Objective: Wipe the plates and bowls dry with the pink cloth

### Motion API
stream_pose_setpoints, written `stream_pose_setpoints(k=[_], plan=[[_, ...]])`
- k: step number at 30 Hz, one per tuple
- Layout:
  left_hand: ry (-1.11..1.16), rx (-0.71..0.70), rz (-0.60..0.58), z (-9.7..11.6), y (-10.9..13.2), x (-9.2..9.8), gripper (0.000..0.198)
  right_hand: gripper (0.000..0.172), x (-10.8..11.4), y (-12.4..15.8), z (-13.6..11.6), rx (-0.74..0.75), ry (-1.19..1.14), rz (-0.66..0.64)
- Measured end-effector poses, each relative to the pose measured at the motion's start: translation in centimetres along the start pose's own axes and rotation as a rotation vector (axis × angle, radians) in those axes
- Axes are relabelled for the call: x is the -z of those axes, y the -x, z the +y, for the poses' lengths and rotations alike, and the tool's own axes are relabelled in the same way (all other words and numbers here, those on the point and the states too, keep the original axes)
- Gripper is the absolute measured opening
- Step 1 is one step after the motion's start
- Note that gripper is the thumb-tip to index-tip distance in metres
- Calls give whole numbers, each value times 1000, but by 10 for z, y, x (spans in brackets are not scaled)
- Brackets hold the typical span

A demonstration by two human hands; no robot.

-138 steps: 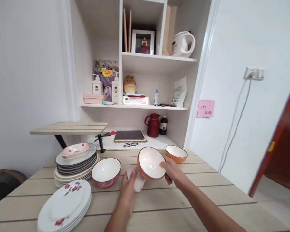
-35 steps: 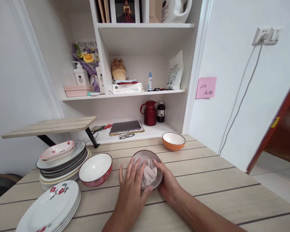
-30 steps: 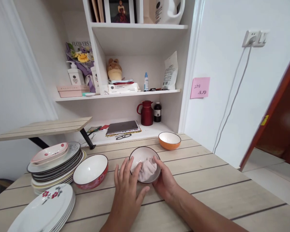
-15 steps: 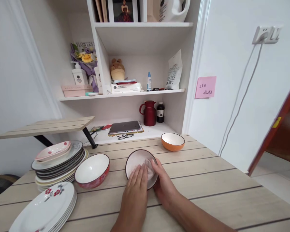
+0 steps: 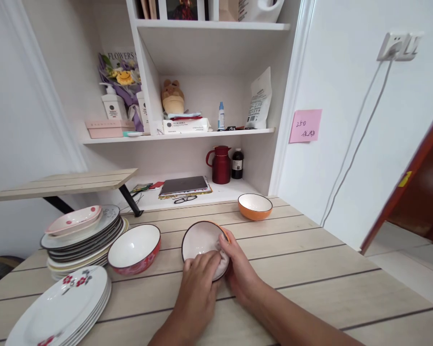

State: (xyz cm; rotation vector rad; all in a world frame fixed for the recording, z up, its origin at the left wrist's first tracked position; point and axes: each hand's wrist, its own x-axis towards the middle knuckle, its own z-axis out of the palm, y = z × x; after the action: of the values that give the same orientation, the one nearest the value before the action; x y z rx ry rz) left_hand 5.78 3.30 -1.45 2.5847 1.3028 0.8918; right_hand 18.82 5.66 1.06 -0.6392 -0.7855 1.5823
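A bowl [image 5: 198, 235] with a white inside, a dark rim and a glimpse of orange outside is tilted above the front middle of the table. My right hand [image 5: 240, 266] grips its right side, thumb over the rim. My left hand [image 5: 200, 278] reaches over the near rim, fingers curled on a crumpled whitish cloth [image 5: 222, 262] pressed against the inner wall. Part of the cloth lies hidden under the fingers. To the left stands a red-patterned bowl [image 5: 135, 247] with a white inside. An orange bowl [image 5: 255, 206] sits farther back on the right.
A tall stack of plates [image 5: 82, 240] topped by pink-dotted dishes stands at the left, with flowered oval plates [image 5: 63, 302] in front. A raised wooden shelf [image 5: 65, 185] overhangs behind. On the white cabinet base lie a laptop [image 5: 184, 185], glasses [image 5: 185, 199] and a red jug [image 5: 221, 165].
The bowl has tipped more, showing some orange outside. My left fingers, flatter before, have curled and shifted with the cloth toward the right inner wall. The view has shifted slightly.
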Motion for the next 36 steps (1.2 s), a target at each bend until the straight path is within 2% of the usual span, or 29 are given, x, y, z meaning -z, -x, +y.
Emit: stream_pose_setpoints(k=[6, 12, 16, 18, 20, 23, 29, 33, 36], plan=[[-86, -74, 17, -6, -4, 4, 49, 37, 4, -6, -5, -22, -10, -28], [-329, -229, 83, -24, -11, 3, 36, 40, 14, -11, -23, -110, 36, -63], [-526, -260, 191, -19, -9, 1, 41, 45, 19, -10, -37, -96, 168, -97], [-610, -274, 238, -13, -8, -1, 41, 46, 19, -9, -39, -84, 178, -73], [-650, -346, 247, -11, -8, -4, 37, 44, 17, -7, -38, -79, 144, -40], [-621, -423, 252, -15, -8, -8, 34, 39, 13, -3, -30, -64, 80, -7], [-405, -229, 246, -22, -4, -10, 62, 44, 6, -1, -14, -48, -6, 45], [-286, -314, 163, -19, -2, -5, 71, 42, 3, 0, -14, -55, -78, 88], [-262, -358, 135, -16, -1, -2, 74, 44, 0, 3, -20, -14, -38, 28]])
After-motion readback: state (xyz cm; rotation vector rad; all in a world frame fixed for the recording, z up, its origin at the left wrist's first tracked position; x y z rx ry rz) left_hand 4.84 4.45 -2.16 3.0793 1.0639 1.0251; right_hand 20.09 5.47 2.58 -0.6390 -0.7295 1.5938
